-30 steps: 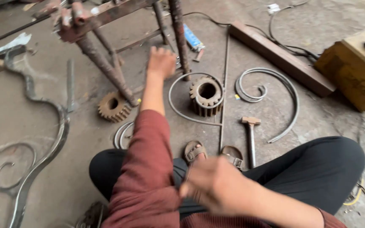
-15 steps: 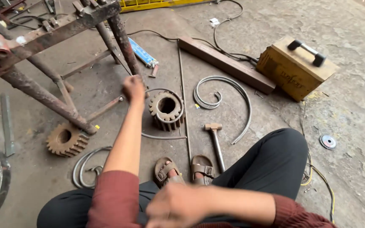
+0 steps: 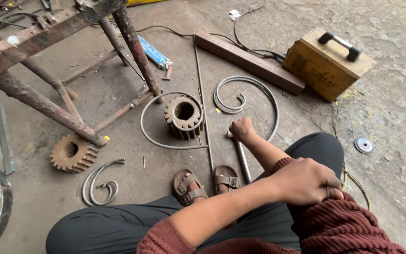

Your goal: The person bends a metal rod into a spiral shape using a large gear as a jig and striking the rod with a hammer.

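My right hand [image 3: 241,129] reaches forward, its fist closed on a hammer [image 3: 243,162] near the head; the handle runs back toward my sandalled feet [image 3: 225,178]. Crossing over my lap, my left hand [image 3: 306,181] grips the maroon sleeve [image 3: 344,226] of my right arm. A toothed steel gear [image 3: 184,115] stands on end just left of the hammer, with a wire loop [image 3: 146,131] lying around it. A long thin rod [image 3: 202,89] lies between gear and hammer. A curled metal scroll [image 3: 254,91] lies just beyond my right hand.
A rusty metal frame [image 3: 48,28] stands at the left with a second rusty gear [image 3: 71,153] by its leg. A small scroll [image 3: 102,183] lies near my knee. A yellow box with a handle [image 3: 327,63], a wooden beam [image 3: 250,61], cables and a grinding disc [image 3: 363,145] sit right.
My left hand has come back from the frame leg to my right sleeve. My right hand has gone out and closed on the hammer. The view has shifted right.
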